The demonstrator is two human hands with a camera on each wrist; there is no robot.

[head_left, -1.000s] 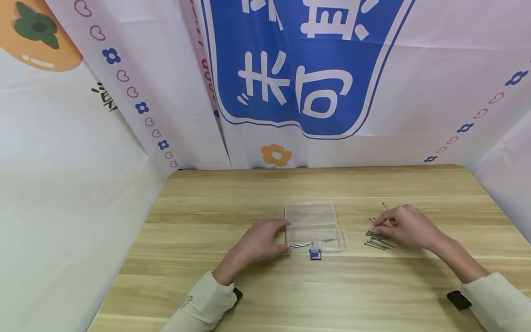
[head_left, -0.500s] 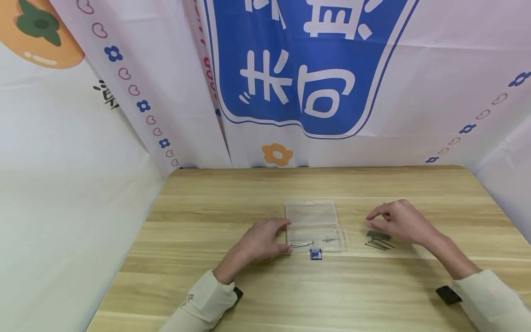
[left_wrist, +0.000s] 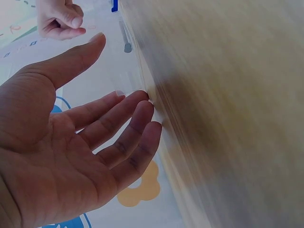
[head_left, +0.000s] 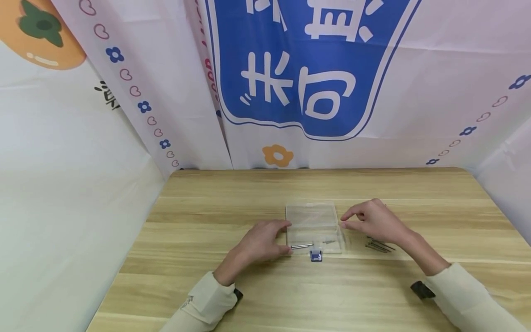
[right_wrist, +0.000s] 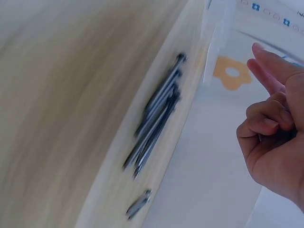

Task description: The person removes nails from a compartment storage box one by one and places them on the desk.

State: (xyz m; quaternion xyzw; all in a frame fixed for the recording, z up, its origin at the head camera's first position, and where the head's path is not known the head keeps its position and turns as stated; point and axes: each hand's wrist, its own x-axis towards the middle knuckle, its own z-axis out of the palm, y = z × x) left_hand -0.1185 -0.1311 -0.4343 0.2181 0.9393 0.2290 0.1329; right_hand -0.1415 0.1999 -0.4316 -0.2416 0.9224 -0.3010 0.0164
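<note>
A clear plastic box lies with its lid folded back on the table. Silver nails lie in its left part, and a small pointed piece lies farther right. My left hand rests at the box's left side, fingers loosely bent and fingertips at its edge. At the box's right side is my right hand. Its thumb and index finger come close together while the other fingers curl in; whether anything is between them is hidden. Several dark nails lie in a pile below the right hand.
A blue clasp sits at the box's front edge. One more short-looking nail lies apart from the pile in the right wrist view. Patterned cloth hangs behind the wooden table.
My right hand has lifted away from the nails and moved left to the box's right side. My left hand and the box have stayed in place.
</note>
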